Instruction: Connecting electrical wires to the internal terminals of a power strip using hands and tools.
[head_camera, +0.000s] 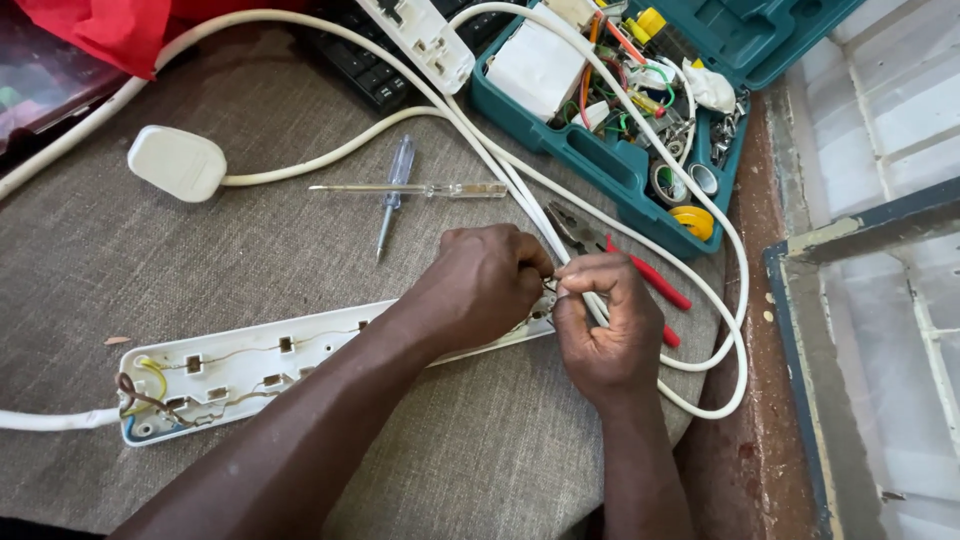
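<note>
1. Nearest us: open power strip is lying on grey cloth, wiring showing, white cable leaving its left end.
2. We're working at its right end w/ both hands.
3. Left hand is curling fingers together, pinching sth small, can't tell what.
4. Right hand is pinching a white cable, fingers clamped.
5. Red pliers are lying just behind; screwdrivers further back; teal toolbox top right.

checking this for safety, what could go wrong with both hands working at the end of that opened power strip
The left hand and right hand pinch fine wires at the opened power strip; a strand might snap or sit loose. The bare metal strips inside lie exposed, so a stray strand could bridge them. The white cable loops near the table edge and the pliers lie under it; a snag might drag the work.
</note>
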